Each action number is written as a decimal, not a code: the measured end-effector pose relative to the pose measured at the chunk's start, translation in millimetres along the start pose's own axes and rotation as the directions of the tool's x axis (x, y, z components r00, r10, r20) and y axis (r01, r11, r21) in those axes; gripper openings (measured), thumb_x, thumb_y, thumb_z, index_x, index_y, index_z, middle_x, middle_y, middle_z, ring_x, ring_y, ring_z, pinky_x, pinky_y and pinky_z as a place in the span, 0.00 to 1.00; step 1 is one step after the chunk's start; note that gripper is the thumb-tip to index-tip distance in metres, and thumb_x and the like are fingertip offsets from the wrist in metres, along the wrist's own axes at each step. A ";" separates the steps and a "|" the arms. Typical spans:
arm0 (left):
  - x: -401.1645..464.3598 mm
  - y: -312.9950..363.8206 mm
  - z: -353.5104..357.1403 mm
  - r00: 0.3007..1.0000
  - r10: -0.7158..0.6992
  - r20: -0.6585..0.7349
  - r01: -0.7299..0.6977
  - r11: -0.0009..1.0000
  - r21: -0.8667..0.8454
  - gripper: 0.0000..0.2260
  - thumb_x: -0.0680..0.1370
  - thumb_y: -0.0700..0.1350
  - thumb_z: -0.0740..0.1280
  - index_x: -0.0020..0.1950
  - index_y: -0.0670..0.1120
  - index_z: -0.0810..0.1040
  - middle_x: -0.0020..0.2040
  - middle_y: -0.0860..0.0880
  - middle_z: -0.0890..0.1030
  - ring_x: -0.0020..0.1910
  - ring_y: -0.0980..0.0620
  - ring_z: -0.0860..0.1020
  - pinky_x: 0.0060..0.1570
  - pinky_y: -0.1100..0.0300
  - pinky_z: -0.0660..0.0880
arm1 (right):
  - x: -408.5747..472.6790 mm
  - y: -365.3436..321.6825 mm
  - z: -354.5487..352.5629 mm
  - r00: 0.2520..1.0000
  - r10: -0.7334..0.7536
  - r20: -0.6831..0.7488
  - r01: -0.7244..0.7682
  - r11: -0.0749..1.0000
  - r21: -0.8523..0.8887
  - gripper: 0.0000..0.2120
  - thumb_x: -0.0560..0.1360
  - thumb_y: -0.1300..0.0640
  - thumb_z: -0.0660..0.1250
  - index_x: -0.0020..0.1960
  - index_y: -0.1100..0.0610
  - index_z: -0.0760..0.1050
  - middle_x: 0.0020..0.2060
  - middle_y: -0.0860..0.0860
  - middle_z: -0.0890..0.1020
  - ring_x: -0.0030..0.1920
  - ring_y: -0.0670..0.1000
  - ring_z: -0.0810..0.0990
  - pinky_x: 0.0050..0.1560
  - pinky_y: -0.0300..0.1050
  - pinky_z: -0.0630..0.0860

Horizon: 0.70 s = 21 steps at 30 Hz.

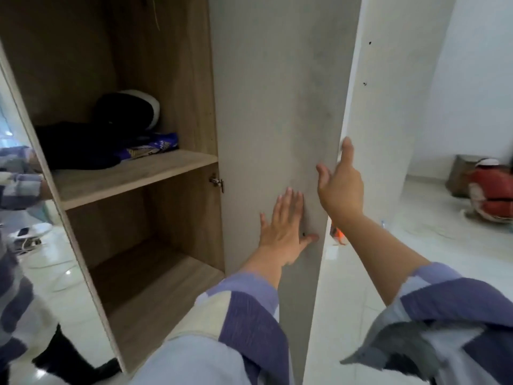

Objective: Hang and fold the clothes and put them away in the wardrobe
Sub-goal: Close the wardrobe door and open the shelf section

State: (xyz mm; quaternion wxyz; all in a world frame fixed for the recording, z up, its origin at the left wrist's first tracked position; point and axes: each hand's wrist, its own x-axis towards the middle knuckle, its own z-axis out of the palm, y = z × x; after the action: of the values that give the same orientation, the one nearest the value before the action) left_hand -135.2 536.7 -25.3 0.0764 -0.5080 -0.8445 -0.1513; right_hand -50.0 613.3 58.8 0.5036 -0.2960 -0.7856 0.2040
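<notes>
Wood-grain board is lining the open wardrobe, and its pale grey door is standing swung out toward the camera, edge-on at centre. Dark folded clothes are lying on the upper shelf, toward its left and back. A black and white bundle is sitting behind them against the back panel, and a blue and purple patterned packet is lying just beside the clothes on the right. The compartment under the shelf is showing only its bare wooden floor. A metal hinge is showing where the door meets the wardrobe side, just under the shelf.

The left hand is lying flat on the door's inner face, its grip spread apart with fingers together and pointing up, clamped on nothing. The right hand is resting at the door's outer edge, its grip apart, thumb on the near face and the index finger pointing up along the edge; whether the other fingers are curling behind the edge I cannot tell. Both arms are wearing purple, cream and pale blue patchwork sleeves.

A mirror panel on the left is reflecting the same sleeves. Pale floor tiles are spreading to the right, with a red and white object lying well apart near the far wall.
</notes>
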 end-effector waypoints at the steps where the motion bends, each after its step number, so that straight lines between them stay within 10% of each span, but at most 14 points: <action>1: 11.8 4.9 -0.7 1.000 0.007 -0.015 -0.006 1.000 0.023 0.42 0.78 0.63 0.57 0.75 0.50 0.29 0.75 0.51 0.28 0.76 0.49 0.33 0.72 0.37 0.42 | 6.6 7.9 0.2 1.000 0.020 -0.007 -0.020 1.000 0.011 0.30 0.80 0.55 0.58 0.77 0.54 0.47 0.52 0.63 0.79 0.52 0.65 0.78 0.50 0.52 0.71; 7: 83.2 21.9 0.1 0.993 0.052 -0.108 -0.039 0.992 0.122 0.46 0.76 0.63 0.61 0.72 0.50 0.26 0.74 0.50 0.27 0.75 0.48 0.32 0.71 0.35 0.41 | 52.3 57.5 6.5 1.000 0.020 0.002 -0.020 0.993 0.117 0.30 0.81 0.58 0.57 0.78 0.58 0.46 0.67 0.60 0.73 0.64 0.61 0.73 0.58 0.45 0.67; 21: 151.9 29.8 33.3 0.974 0.039 -0.223 0.018 0.969 0.247 0.49 0.75 0.61 0.62 0.67 0.51 0.19 0.70 0.50 0.22 0.75 0.46 0.31 0.68 0.32 0.42 | 116.9 115.8 24.8 0.997 0.052 0.061 -0.060 0.989 0.132 0.30 0.80 0.57 0.57 0.78 0.55 0.46 0.67 0.56 0.73 0.62 0.60 0.75 0.55 0.41 0.67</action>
State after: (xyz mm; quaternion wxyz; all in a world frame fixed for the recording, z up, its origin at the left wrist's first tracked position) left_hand -179.9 687.7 -8.4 0.2355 -0.4786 -0.8398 -0.1010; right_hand -79.6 777.0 55.3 0.4936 -0.2775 -0.7757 0.2787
